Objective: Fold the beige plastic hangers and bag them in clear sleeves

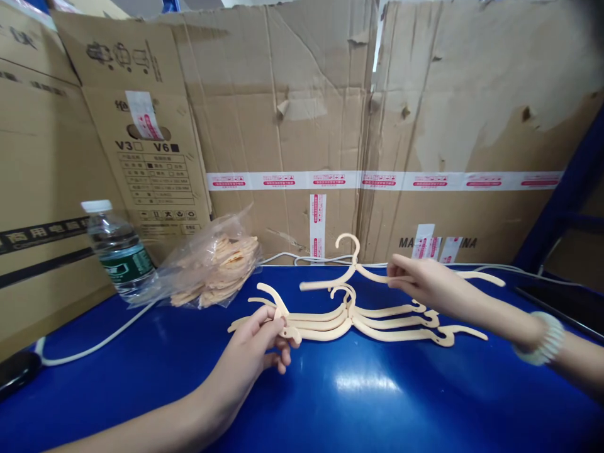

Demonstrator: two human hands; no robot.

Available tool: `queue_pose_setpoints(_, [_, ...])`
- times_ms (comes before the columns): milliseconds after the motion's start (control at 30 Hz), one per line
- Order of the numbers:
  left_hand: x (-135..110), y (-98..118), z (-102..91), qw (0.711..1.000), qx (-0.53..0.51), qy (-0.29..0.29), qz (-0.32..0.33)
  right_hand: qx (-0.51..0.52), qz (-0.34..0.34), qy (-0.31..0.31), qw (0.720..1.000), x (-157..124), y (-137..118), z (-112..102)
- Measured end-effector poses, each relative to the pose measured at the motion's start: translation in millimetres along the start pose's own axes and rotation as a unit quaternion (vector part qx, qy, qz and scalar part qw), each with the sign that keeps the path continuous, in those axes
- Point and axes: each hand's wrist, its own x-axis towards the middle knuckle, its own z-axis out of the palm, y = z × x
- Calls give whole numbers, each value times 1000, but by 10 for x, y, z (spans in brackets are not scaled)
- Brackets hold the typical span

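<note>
My right hand [408,275] is closed on the right arm of a cream plastic hanger [355,267], whose hook points up and whose outer right end shows beyond my wrist. Several more cream hangers [325,333] lie in a row in front of it, with curled pieces at their right ends. My left hand [264,336] pinches a small curved cream hanger piece [278,301] between thumb and fingers, over the left ends of the row. Whether this piece is joined to a hanger below I cannot tell.
On the blue table [368,402], a clear plastic bag [217,264] of cream pieces leans near a water bottle [120,251]. A white cable [94,358] runs to a black object [19,372] at left. Cardboard [292,138] walls the back; a dark flat device [561,308] lies right.
</note>
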Motion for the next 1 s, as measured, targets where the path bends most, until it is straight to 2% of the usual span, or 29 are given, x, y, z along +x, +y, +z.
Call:
queue_pose_setpoints(167, [-26, -23, -108, 1000, -13, 20, 8, 124, -13, 85, 989, -398, -165, 61])
queue_pose_setpoints(267, [-34, -14, -143, 999, -19, 30, 31, 180, 3, 100, 979, -590, -282, 163])
queue_pose_setpoints(400, [-36, -24, -159, 996, 9, 6, 87, 196, -5, 124, 973, -715, -408, 234])
queue_pose_setpoints(533, [-51, -50, -178, 994, 39, 2, 104, 210, -5, 155, 965, -759, -427, 254])
queue_pose_setpoints(667, [-95, -45, -180, 997, 33, -1, 66, 178, -21, 172, 969, -833, -336, 318])
queue_pose_setpoints(767, [-129, -27, -168, 999, -12, -7, 30, 143, -35, 182, 972, -881, -270, 368])
queue_pose_setpoints(1000, [-159, 19, -153, 987, -136, -75, -47, 138, -33, 197, 970, -911, -184, 429])
